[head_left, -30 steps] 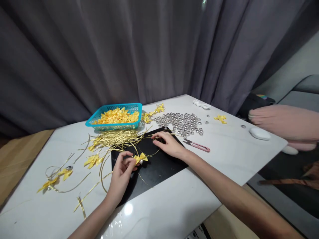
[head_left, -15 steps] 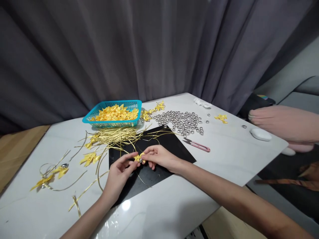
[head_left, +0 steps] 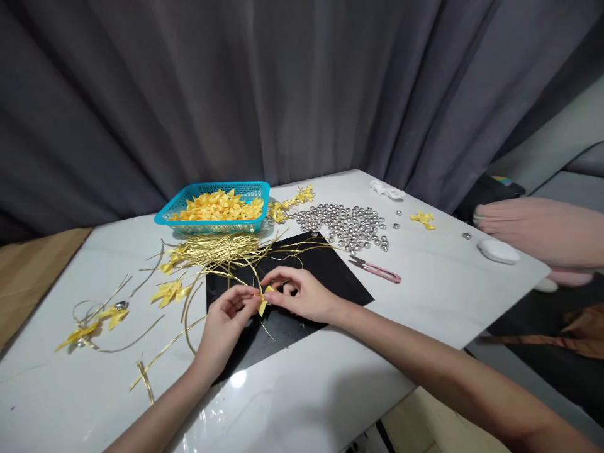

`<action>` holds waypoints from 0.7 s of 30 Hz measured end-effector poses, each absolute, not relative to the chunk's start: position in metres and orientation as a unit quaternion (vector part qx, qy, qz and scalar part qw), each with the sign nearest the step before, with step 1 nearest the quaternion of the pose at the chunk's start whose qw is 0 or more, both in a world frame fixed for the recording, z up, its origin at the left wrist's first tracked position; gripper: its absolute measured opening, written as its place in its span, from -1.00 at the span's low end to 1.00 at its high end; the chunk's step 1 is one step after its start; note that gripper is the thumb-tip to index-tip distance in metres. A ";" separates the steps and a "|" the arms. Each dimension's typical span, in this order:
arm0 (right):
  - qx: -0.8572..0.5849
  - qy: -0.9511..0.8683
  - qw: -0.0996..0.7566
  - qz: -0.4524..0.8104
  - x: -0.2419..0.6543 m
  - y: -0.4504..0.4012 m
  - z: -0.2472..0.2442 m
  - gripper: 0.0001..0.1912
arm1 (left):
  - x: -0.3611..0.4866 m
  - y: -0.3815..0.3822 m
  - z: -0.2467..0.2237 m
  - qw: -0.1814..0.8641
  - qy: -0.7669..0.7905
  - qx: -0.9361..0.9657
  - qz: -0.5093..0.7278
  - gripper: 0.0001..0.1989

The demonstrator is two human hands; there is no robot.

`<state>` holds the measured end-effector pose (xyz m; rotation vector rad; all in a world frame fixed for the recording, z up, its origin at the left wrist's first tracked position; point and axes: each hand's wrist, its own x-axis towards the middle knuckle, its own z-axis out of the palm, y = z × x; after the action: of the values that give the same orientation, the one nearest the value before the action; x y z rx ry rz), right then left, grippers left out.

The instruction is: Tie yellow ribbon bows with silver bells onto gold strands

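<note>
Across the white table (head_left: 372, 384) lies my black mat (head_left: 340, 289). Over it, my left hand (head_left: 227, 322) at nine o'clock and right hand (head_left: 304, 297) at three both pinch one yellow bow (head_left: 262, 307). I'd judge I'm fastening or shaping it; next calls for steady left fingertips while the right manages the gold cord (head_left: 257, 278).

Pinching bow (head_left: 262, 307) with left hand (head_left: 231, 313) and right hand (head_left: 299, 294) over mat (head_left: 337, 277). Facing basket (head_left: 210, 223) by far edge of table (head_left: 292, 396), wires (head_left: 219, 250) along mat's far edge, beads (head_left: 352, 228) by its far-right corner, snips (head_left: 379, 271) beside its right edge.
</note>
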<state>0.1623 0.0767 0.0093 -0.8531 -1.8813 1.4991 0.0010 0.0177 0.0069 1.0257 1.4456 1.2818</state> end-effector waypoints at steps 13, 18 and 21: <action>-0.315 -0.800 0.201 0.469 0.176 0.090 0.020 -0.93 | 0.002 0.019 0.011 0.450 0.594 0.439 0.502 -0.77; -0.343 -0.765 0.189 0.512 0.174 0.089 0.019 -0.86 | 0.003 0.020 0.011 0.467 0.583 0.426 0.510 -0.72; -0.350 -0.758 0.173 0.522 0.174 0.089 0.019 -0.84 | 0.002 0.019 0.010 0.464 0.584 0.431 0.507 -0.72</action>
<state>0.1744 0.0892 0.0185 -0.9921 -2.1517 1.4813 0.0019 0.0194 0.0095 1.0595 1.4343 1.2462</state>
